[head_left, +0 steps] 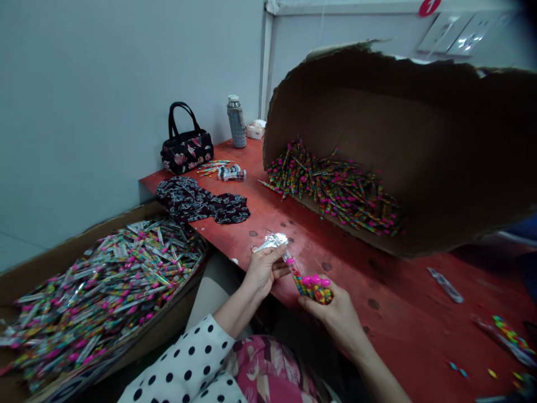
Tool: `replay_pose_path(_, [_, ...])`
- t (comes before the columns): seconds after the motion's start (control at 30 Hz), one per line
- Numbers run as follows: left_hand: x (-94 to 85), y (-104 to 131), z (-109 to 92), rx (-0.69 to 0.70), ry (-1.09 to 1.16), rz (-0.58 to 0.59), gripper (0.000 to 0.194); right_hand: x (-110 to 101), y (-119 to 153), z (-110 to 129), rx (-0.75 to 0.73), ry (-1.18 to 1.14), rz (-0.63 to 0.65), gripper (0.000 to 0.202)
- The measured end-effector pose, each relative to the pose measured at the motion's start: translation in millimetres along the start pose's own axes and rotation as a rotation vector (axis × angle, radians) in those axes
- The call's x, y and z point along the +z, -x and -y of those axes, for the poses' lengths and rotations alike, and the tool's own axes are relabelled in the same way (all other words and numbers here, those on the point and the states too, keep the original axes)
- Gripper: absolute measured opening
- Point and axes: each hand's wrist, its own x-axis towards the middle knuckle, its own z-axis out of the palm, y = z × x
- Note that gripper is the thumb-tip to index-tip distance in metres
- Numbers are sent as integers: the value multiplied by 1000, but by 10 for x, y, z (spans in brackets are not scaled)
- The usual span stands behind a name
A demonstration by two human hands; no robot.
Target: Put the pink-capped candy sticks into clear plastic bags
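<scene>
My left hand (263, 270) pinches a bunch of shiny clear plastic sleeves (273, 240) over the table's near edge. Several slim tubes of colourful candy (318, 288) with pink ends are gripped in my right hand (340, 316), close beside the left. One candy tube (295, 273) reaches from the right hand up to the sleeves, its pink end at their opening; how far it is inside I cannot make out. More unwrapped candy tubes (335, 190) lie heaped in a large cardboard box tipped on its side.
A cardboard box (138, 214) of sleeved candy tubes (113, 285) stands at left. On the red table (403, 296) are a floral handbag (187, 151), a flask (237, 124), dark patterned cloth (201, 201) and loose candies (457, 369). The tipped cardboard box (403, 123) fills the right back.
</scene>
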Motion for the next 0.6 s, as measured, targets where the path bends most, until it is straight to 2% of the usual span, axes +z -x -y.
replay_pose_path(0.2, [56, 45, 14, 41, -77, 9, 31, 3, 25, 8, -78, 84, -31, 21])
replay_pose_path(0.33, [81, 91, 130, 109, -166, 62, 29, -11, 0, 58, -85, 118, -68, 18])
replay_pose_path(0.47, [93, 127, 272, 134, -196, 119, 28, -18, -89, 100, -23, -11, -52, 28])
replay_pose_path(0.6, [81, 121, 241, 183, -92, 76, 28, 29, -97, 45, 41, -246, 6, 44])
